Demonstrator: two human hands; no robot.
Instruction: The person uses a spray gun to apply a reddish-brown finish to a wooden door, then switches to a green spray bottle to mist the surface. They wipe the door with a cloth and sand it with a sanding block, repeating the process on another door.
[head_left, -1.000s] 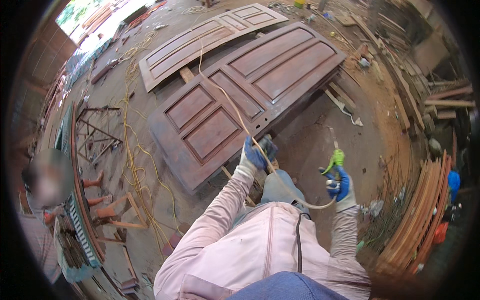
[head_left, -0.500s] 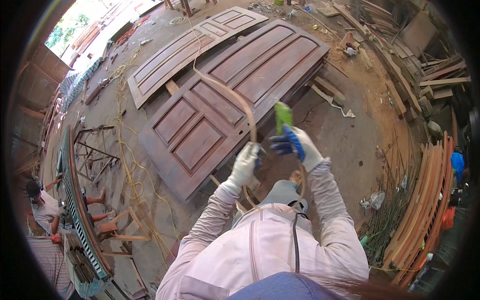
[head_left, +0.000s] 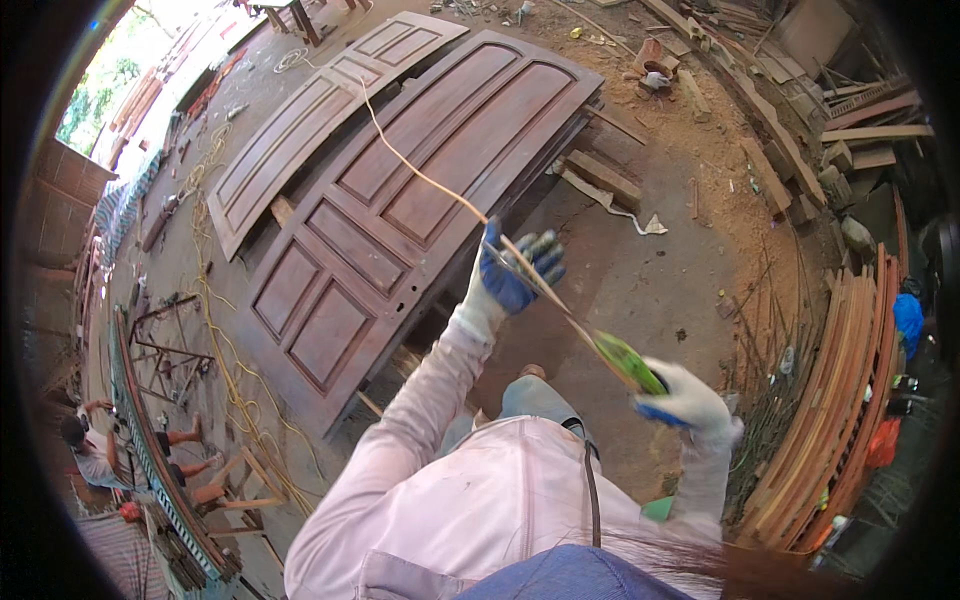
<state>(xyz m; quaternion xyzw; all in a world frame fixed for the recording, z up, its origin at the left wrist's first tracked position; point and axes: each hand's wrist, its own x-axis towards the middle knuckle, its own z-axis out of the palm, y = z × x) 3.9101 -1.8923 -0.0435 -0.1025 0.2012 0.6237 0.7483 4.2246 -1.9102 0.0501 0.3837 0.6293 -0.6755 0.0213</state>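
My right hand (head_left: 683, 397), in a white glove with blue palm coating, is closed around one end of a slim green thing (head_left: 628, 362), whose exact kind I cannot make out. From near its far end a thin tan cord (head_left: 430, 180) stretches up and left, past my left hand and over the doors. My left hand (head_left: 520, 265), gloved alike, has its fingers spread, with the cord lying across its palm. Beyond it lies a large brown panelled wooden door (head_left: 420, 150). A second, paler panelled door (head_left: 290, 135) lies behind that one.
Wood blocks (head_left: 603, 180) lie beside the large door. Long planks (head_left: 820, 400) are stacked at the right, and scrap timber (head_left: 850, 110) is heaped at the far right. Yellow cords (head_left: 225, 350) trail over the floor at left, near another person (head_left: 100, 450) and a metal frame (head_left: 160, 345).
My right hand has moved right and down with the green thing, which has tilted over. My left hand has risen and its fingers have spread. The cord is straighter, and the view has shifted.
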